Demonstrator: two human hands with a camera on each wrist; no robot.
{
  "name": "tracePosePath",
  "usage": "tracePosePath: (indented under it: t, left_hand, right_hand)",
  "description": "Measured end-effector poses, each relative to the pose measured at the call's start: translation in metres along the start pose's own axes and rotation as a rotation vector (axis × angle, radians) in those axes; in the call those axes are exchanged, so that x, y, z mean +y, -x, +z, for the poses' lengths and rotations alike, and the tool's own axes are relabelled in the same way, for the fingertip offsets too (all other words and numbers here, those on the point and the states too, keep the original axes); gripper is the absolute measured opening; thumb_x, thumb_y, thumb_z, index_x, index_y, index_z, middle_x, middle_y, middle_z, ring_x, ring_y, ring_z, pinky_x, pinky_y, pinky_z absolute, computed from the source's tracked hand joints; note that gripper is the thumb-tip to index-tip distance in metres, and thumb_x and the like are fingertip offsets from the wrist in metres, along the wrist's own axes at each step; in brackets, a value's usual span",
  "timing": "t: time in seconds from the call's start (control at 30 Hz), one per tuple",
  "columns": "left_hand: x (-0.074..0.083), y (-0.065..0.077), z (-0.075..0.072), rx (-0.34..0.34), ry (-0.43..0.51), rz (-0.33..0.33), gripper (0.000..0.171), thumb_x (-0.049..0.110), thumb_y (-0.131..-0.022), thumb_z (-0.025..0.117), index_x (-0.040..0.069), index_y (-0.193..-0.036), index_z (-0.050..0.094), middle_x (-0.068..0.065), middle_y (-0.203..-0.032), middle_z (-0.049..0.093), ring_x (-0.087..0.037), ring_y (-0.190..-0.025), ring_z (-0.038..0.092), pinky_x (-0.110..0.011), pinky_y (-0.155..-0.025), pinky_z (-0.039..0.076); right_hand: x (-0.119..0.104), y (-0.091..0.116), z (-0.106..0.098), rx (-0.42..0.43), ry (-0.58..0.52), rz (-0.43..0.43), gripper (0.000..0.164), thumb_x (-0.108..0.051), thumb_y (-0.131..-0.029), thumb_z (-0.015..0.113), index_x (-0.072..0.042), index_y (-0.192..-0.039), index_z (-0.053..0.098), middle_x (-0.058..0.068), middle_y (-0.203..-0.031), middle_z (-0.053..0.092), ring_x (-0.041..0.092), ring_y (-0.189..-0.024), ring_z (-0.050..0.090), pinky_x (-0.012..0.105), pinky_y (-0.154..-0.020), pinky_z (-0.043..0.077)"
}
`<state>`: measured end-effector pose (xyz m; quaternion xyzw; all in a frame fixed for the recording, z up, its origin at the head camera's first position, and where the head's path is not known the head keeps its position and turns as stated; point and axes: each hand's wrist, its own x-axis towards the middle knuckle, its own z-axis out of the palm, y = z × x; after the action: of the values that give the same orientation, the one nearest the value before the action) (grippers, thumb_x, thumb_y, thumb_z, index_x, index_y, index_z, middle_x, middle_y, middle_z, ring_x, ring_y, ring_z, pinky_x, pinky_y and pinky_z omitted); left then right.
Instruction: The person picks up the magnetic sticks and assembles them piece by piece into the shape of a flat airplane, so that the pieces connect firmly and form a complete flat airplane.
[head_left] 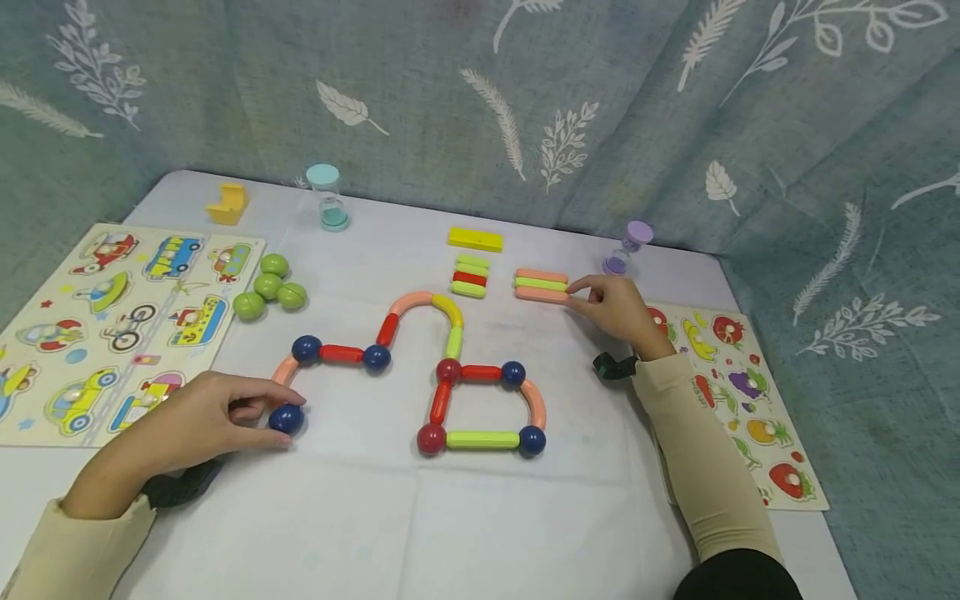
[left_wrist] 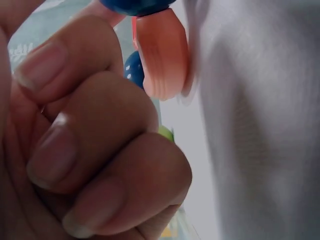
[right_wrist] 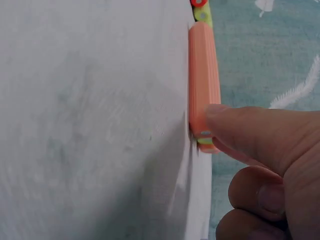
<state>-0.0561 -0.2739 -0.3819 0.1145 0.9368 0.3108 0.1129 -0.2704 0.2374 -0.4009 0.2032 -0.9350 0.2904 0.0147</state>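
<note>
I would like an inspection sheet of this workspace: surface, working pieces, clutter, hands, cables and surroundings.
Surface: white-covered table, lightly creased.
Working pieces: chain of rods and balls; short rods; row of three longer rods.
Clutter: vehicle board, fruit board, four green balls, teal hourglass, purple hourglass, yellow bar, yellow block.
Left hand: pinches the blue ball at the chain's end.
Right hand: pinches the near orange rod of the row.
Cables: nothing seen.
Surroundings: leaf-patterned curtain behind the table.

Play area: puzzle board (head_left: 97,357), curtain (head_left: 420,142)
</note>
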Motion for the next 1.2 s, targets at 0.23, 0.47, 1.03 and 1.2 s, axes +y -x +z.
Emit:
tracePosePath:
  t: [0.23, 0.47, 1.03, 1.2]
  left_hand:
    - [-0.006, 0.004, -0.004, 0.004, 0.035, 0.041, 0.041, 0.047, -0.065, 0.081, 0.039, -0.103, 0.068, 0.009, -0.056, 0.035, -0.01, -0.052, 0.038, -0.025, -0.045, 0.028]
    - [-0.009, 0.006, -0.004, 0.001, 0.042, 0.062, 0.041, 0.045, -0.066, 0.08, 0.039, -0.105, 0.068, 0.01, -0.056, 0.035, -0.009, -0.051, 0.038, -0.025, -0.045, 0.029]
    - [-0.01, 0.01, -0.006, -0.013, 0.049, 0.026, 0.041, 0.045, -0.067, 0.08, 0.038, -0.105, 0.068, 0.009, -0.055, 0.035, -0.01, -0.05, 0.037, -0.025, -0.044, 0.028]
    - [-0.009, 0.007, -0.007, -0.011, 0.037, 0.021, 0.041, 0.047, -0.067, 0.079, 0.038, -0.105, 0.068, 0.009, -0.056, 0.036, -0.009, -0.051, 0.037, -0.025, -0.045, 0.028]
  right_hand:
    - [0.003, 0.0, 0.001, -0.005, 0.011, -0.003, 0.022, -0.037, -0.083, 0.071, -0.023, -0.1, 0.071, 0.003, -0.054, 0.046, 0.017, -0.044, 0.036, 0.031, -0.043, 0.03]
    - [-0.002, 0.0, 0.005, -0.012, -0.001, 0.012, 0.023, -0.038, -0.081, 0.072, -0.022, -0.098, 0.07, 0.004, -0.056, 0.046, 0.017, -0.046, 0.035, 0.031, -0.044, 0.029]
    - [-0.017, -0.003, 0.012, 0.005, -0.013, -0.025, 0.023, -0.04, -0.082, 0.07, -0.021, -0.096, 0.071, 0.002, -0.055, 0.045, 0.016, -0.046, 0.037, 0.031, -0.045, 0.028]
    - [-0.038, 0.005, 0.008, 0.054, -0.058, -0.03, 0.024, -0.043, -0.082, 0.07, -0.023, -0.095, 0.071, 0.003, -0.052, 0.041, 0.018, -0.046, 0.036, 0.03, -0.044, 0.027]
